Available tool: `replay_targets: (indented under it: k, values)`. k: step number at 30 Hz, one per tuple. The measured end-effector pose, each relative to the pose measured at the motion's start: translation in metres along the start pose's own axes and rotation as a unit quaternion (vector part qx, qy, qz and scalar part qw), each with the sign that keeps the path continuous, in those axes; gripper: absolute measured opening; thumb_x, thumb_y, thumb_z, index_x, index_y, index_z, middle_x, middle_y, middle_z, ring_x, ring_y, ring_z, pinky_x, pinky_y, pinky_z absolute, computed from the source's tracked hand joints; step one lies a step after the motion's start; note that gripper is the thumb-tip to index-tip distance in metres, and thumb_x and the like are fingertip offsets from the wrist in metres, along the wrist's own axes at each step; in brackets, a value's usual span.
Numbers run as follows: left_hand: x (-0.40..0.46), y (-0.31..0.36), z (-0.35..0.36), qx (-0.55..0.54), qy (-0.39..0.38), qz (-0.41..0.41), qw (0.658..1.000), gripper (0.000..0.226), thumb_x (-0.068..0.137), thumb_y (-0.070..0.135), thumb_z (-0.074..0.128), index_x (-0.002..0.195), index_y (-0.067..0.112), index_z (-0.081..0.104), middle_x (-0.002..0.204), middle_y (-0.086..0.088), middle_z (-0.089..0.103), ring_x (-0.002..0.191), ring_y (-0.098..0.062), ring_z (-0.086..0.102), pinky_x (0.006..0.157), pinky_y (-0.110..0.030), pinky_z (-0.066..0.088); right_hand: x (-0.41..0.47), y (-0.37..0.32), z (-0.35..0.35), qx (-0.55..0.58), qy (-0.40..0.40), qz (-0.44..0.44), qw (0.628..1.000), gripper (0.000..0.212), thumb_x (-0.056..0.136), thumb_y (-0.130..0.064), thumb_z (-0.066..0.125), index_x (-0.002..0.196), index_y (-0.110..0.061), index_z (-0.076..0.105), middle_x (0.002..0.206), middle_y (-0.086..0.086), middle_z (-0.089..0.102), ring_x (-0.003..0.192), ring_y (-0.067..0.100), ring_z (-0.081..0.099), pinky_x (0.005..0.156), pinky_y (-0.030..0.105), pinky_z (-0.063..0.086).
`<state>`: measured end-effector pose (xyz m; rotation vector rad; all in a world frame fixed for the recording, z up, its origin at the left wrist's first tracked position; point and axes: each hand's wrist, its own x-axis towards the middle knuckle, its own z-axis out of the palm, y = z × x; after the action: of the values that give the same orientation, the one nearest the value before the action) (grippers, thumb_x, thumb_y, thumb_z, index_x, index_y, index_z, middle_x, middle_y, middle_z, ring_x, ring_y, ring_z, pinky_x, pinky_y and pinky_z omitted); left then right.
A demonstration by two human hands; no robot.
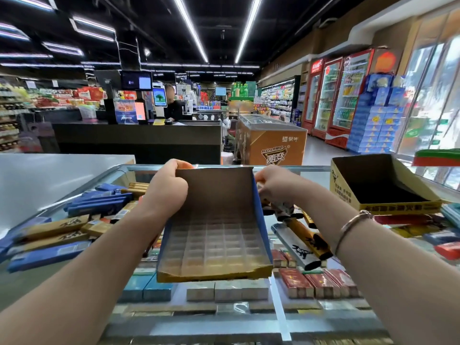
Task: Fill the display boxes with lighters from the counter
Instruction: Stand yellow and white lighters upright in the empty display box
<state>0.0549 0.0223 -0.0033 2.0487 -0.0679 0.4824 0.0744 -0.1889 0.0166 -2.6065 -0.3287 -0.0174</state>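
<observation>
Glass counter; empty display box btwn hands, left hand grip curled on rim, right hand pinching lighters.

left hand: fingers curled, gripping | right hand: fingers curled, pinching | both forearms extended forward

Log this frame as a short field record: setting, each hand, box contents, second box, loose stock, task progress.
setting: shop, glass counter
left hand: grips the upper left edge of the display box
right hand: at the box's upper right edge; grip unclear
box contents: empty grid of cells, no lighters in it
second box: open, on the counter at right; inside dark
loose stock: blue and gold lighters at left, tiger-print lighters at right
task progress: filling not started
</observation>
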Motion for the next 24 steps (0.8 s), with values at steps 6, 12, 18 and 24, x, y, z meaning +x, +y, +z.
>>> replay_targets:
  k: [6, 12, 18, 24]
  values:
    - [0.004, 0.001, 0.002, -0.011, -0.027, -0.003, 1.000, 0.041, 0.082, -0.012, 0.038, 0.105, 0.019, 0.050, 0.094, -0.003, 0.053, 0.091, -0.017, 0.050, 0.058, -0.021, 0.041, -0.010, 0.003, -0.008, 0.025, -0.041, 0.018, 0.999, 0.011, 0.073, -0.013, 0.075, 0.082, -0.013, 0.068, 0.079, 0.002, 0.067, 0.067, 0.009, 0.060, 0.048, 0.017, 0.040]
    - [0.002, 0.001, 0.001, -0.012, -0.005, 0.001, 1.000, 0.042, 0.081, -0.014, 0.036, 0.104, 0.018, 0.050, 0.086, 0.004, 0.048, 0.082, -0.011, 0.046, 0.056, -0.019, 0.038, -0.027, 0.014, -0.030, 0.112, -0.010, 0.040, 0.993, 0.024, 0.072, -0.003, 0.074, 0.085, -0.021, 0.067, 0.094, 0.001, 0.057, 0.074, 0.013, 0.060, 0.044, 0.015, 0.044]
    - [-0.002, 0.000, 0.001, -0.017, 0.016, -0.007, 1.000, 0.042, 0.081, -0.014, 0.035, 0.100, 0.020, 0.051, 0.086, 0.004, 0.049, 0.079, -0.010, 0.046, 0.055, -0.019, 0.038, -0.028, 0.007, -0.015, 0.012, -0.083, 0.052, 0.995, 0.038, 0.072, -0.010, 0.076, 0.100, -0.031, 0.060, 0.105, -0.004, 0.051, 0.094, 0.017, 0.053, 0.060, 0.024, 0.043]
    - [-0.010, 0.002, 0.004, -0.028, 0.018, -0.013, 0.999, 0.029, 0.086, -0.001, 0.044, 0.084, 0.028, 0.048, 0.087, 0.002, 0.051, 0.079, -0.009, 0.047, 0.055, -0.021, 0.038, -0.042, 0.005, -0.037, 0.231, 0.071, 0.018, 0.970, 0.057, 0.070, 0.010, 0.068, 0.117, -0.023, 0.061, 0.096, 0.000, 0.048, 0.079, 0.020, 0.058, 0.061, 0.027, 0.050]
